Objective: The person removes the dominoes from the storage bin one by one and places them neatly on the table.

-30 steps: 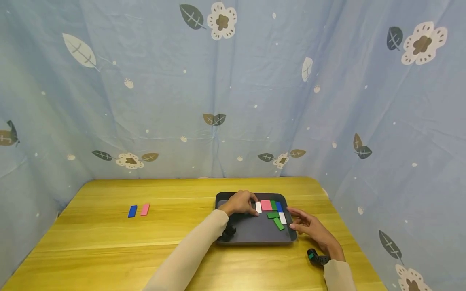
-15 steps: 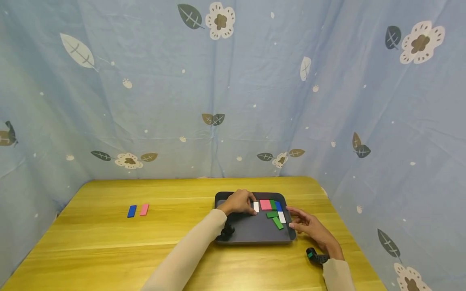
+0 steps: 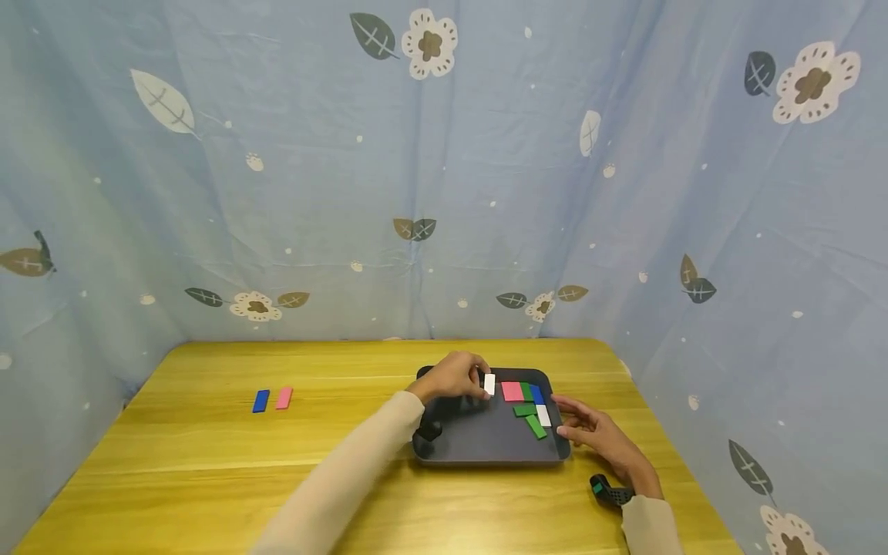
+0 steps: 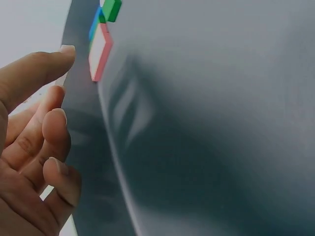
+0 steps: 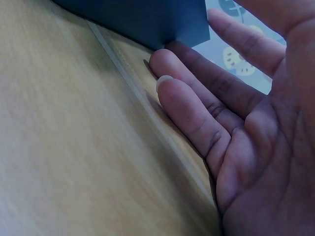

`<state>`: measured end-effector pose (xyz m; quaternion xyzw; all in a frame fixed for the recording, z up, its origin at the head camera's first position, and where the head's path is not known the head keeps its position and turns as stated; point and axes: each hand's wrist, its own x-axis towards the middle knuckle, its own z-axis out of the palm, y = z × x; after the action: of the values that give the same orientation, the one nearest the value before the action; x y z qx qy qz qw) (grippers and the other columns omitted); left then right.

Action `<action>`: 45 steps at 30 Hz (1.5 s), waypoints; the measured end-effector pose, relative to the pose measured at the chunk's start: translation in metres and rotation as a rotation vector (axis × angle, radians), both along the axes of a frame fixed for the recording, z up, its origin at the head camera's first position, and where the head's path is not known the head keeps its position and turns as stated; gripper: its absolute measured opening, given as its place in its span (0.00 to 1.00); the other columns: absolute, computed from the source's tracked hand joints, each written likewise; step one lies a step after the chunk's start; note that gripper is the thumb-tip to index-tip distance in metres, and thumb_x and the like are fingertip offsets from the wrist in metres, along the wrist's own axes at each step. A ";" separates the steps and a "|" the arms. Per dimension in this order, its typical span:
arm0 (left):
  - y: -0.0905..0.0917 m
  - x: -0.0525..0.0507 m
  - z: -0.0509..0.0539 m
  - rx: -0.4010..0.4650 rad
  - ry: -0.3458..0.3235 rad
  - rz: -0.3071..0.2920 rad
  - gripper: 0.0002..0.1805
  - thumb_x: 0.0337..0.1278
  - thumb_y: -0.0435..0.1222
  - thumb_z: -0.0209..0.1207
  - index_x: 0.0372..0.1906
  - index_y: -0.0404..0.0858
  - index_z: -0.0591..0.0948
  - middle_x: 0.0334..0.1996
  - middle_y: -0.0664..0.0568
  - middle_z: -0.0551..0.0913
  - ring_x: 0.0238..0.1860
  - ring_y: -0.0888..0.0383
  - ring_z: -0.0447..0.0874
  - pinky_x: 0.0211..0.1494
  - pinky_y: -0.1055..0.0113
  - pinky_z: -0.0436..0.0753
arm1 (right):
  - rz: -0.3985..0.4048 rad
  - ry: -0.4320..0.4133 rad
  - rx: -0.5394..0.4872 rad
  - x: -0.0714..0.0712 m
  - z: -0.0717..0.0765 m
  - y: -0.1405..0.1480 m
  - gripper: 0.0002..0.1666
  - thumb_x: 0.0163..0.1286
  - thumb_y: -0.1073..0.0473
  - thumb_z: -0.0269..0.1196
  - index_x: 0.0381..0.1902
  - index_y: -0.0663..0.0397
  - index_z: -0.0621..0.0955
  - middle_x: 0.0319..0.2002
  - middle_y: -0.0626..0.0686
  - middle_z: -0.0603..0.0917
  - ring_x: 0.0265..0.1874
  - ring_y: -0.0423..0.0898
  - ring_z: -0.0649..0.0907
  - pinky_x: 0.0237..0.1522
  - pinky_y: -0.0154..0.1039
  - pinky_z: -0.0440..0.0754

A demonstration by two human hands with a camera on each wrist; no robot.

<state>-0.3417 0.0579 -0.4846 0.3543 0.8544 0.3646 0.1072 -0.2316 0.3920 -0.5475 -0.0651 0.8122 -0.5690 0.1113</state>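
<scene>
My left hand (image 3: 454, 378) pinches a small white block (image 3: 489, 385) between thumb and fingertips, over the back of the dark grey tray (image 3: 479, 447). To its right in the tray lie pink (image 3: 512, 391), green (image 3: 525, 392) and blue blocks (image 3: 537, 395) side by side along the back. Another white block (image 3: 543, 416) and two green blocks (image 3: 536, 426) lie in front of them. My right hand (image 3: 600, 439) is at the tray's right wall, thumb and fingers spread and loosely bent. In the right wrist view its fingertips reach the tray wall (image 5: 147, 22).
A blue block (image 3: 260, 401) and a pink block (image 3: 284, 398) lie apart on the wooden table (image 3: 208, 478), left of the tray. A patterned curtain (image 3: 312, 193) hangs behind and beside the table. Each wrist wears a black device (image 3: 610, 491).
My left hand has moved slightly up and back, lifting the white block from the tray's floor. The right hand stays at the tray's right wall.
</scene>
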 end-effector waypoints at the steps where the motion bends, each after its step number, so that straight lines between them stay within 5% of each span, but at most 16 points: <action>1: -0.001 0.000 0.002 -0.003 0.013 0.003 0.24 0.52 0.35 0.78 0.54 0.33 0.84 0.23 0.57 0.83 0.24 0.62 0.81 0.33 0.70 0.79 | 0.000 0.005 0.003 0.000 0.000 0.001 0.36 0.75 0.53 0.66 0.77 0.36 0.69 0.72 0.57 0.70 0.50 0.57 0.78 0.37 0.42 0.78; 28: -0.078 0.003 0.030 0.030 0.112 -0.019 0.25 0.57 0.36 0.75 0.58 0.35 0.83 0.26 0.57 0.82 0.28 0.61 0.80 0.39 0.64 0.81 | -0.011 -0.022 -0.022 -0.002 0.001 -0.001 0.38 0.74 0.54 0.67 0.78 0.42 0.68 0.73 0.60 0.69 0.51 0.57 0.79 0.43 0.43 0.82; 45: -0.133 0.007 0.026 0.020 0.179 0.045 0.23 0.56 0.38 0.76 0.56 0.38 0.84 0.26 0.58 0.81 0.26 0.62 0.78 0.37 0.64 0.80 | -0.016 -0.033 -0.029 -0.005 0.001 -0.001 0.39 0.73 0.53 0.68 0.79 0.41 0.67 0.72 0.60 0.69 0.52 0.57 0.78 0.44 0.45 0.82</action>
<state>-0.3348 -0.0754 -0.4588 0.3673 0.8646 0.3423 0.0187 -0.2361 0.3906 -0.5468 -0.0507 0.8024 -0.5826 0.1192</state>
